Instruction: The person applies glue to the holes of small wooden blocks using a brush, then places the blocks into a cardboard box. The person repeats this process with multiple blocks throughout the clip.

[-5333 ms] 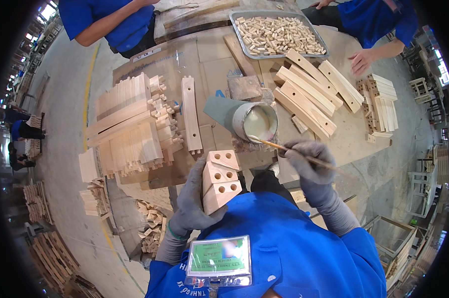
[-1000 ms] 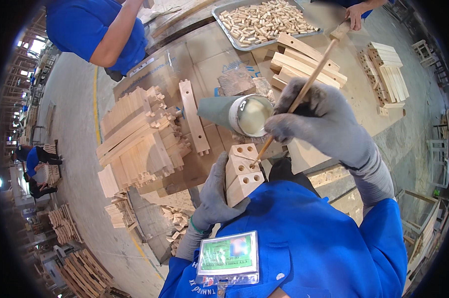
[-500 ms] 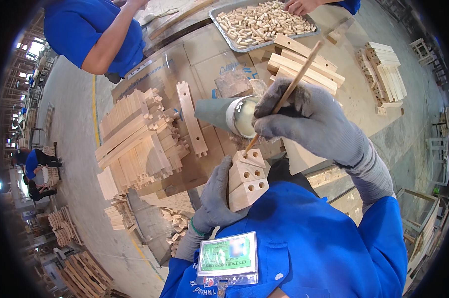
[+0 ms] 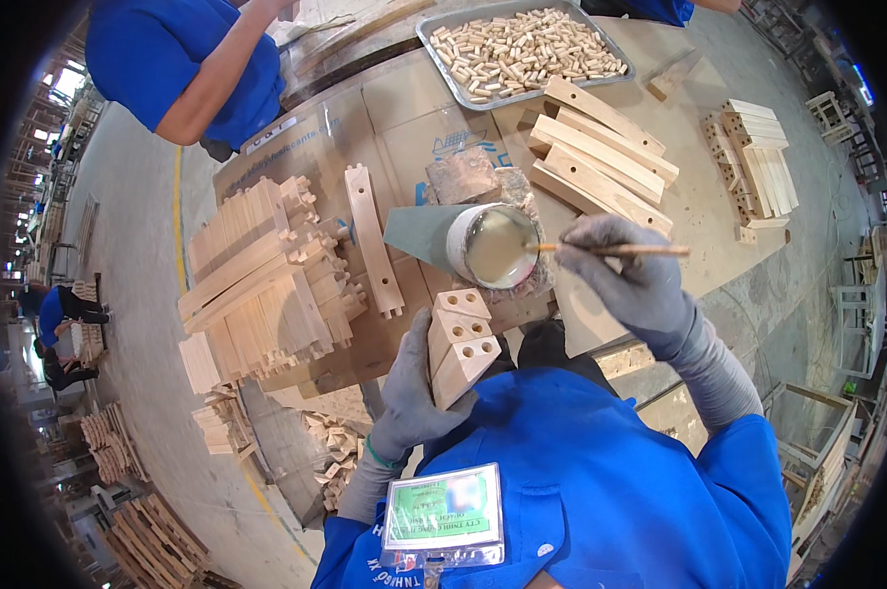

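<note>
Wooden pieces [image 4: 450, 363], three, six holes [image 4: 477, 327], in left hand's [image 4: 409, 391] grip; one stick [image 4: 652, 250] in right hand's [image 4: 628, 285] pinch.

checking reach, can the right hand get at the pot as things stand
Probably yes: the pot is open-topped, and the thin stick in the right hand reaches its rim, nothing visibly blocking.

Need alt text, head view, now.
Gloved left hand holds three drilled wooden pieces; gloved right hand holds a thin stick, tip at a pot of pale liquid. Beyond lie wooden slats and a tray of dowels.
</note>
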Demonstrator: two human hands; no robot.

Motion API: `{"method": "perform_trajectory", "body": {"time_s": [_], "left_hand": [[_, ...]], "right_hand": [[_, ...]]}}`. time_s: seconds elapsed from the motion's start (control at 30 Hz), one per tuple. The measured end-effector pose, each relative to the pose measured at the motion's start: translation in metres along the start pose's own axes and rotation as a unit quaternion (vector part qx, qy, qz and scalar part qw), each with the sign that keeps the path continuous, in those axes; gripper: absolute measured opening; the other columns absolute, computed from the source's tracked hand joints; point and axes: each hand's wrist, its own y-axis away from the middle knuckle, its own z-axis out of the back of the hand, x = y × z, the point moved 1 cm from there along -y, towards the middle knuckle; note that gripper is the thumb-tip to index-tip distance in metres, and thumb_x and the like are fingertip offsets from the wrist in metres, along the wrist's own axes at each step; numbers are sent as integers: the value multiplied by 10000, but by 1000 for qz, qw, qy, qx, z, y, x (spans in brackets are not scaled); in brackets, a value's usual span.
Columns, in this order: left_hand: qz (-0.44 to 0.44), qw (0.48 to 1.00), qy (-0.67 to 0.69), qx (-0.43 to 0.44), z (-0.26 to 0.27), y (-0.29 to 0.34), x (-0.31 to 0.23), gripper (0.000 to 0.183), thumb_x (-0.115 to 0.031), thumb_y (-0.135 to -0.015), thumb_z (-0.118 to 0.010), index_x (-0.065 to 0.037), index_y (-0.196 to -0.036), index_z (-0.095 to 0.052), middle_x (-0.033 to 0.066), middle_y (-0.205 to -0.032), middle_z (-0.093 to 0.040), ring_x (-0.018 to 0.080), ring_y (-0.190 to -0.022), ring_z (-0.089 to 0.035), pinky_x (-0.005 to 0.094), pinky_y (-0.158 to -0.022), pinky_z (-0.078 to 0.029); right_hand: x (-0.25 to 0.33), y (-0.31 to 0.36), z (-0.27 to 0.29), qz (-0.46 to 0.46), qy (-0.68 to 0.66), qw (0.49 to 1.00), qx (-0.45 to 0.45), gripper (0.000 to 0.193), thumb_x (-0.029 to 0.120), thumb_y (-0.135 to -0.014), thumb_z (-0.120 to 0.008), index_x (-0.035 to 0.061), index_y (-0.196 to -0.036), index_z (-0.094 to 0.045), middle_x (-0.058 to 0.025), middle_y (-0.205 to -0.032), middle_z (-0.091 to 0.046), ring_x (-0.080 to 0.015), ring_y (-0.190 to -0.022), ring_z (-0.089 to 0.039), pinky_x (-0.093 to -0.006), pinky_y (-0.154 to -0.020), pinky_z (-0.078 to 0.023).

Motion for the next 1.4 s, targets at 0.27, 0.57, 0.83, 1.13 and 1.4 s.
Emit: {"method": "perform_trajectory", "body": {"time_s": [0.27,0.57,0.83,1.13,1.4], "left_hand": [[-4,1000,7,5,1,-3,2,1033,-45,-650,-710,69,-1465,-86,217,-1370,-439,277,-1268,-466,370,-1058,-369],[-20,999,23,-42,1,-5,5,976,-170,-621,-739,104,-1412,-237,258,-1253,-471,369,-1144,-525,402,-977,-429],[10,1000,26,-4,6,1,4,1045,-51,-637,-718,64,-1466,-93,219,-1396,-405,284,-1291,-438,382,-1072,-352],[-39,999,-3,-37,5,-2,0,1004,-176,-624,-741,65,-1439,-206,258,-1258,-474,383,-1117,-549,412,-950,-458],[-13,1000,10,-4,7,3,-1,1029,-93,-647,-714,68,-1459,-103,226,-1365,-422,286,-1256,-474,383,-1051,-382]], "right_hand": [[27,30,-3,140,54,986,75,229,-30,-773,-680,58,-965,-590,-142,-984,-667,-277,-832,-678,-329,-697,-552],[4,33,-10,66,-31,995,66,299,-59,-788,-677,33,-1043,-552,-189,-1020,-663,-262,-853,-692,-316,-734,-558],[23,32,-15,13,-231,971,-54,158,-40,-817,-681,-24,-918,-561,-165,-908,-661,-194,-856,-669,-313,-710,-560],[73,-23,0,-188,-174,963,86,143,117,-866,-672,5,-927,-606,-41,-809,-639,-75,-731,-604,-212,-653,-495],[79,-26,-8,-151,-118,961,200,117,20,-870,-646,-23,-945,-568,-63,-850,-650,-109,-805,-648,-245,-726,-537]]}}
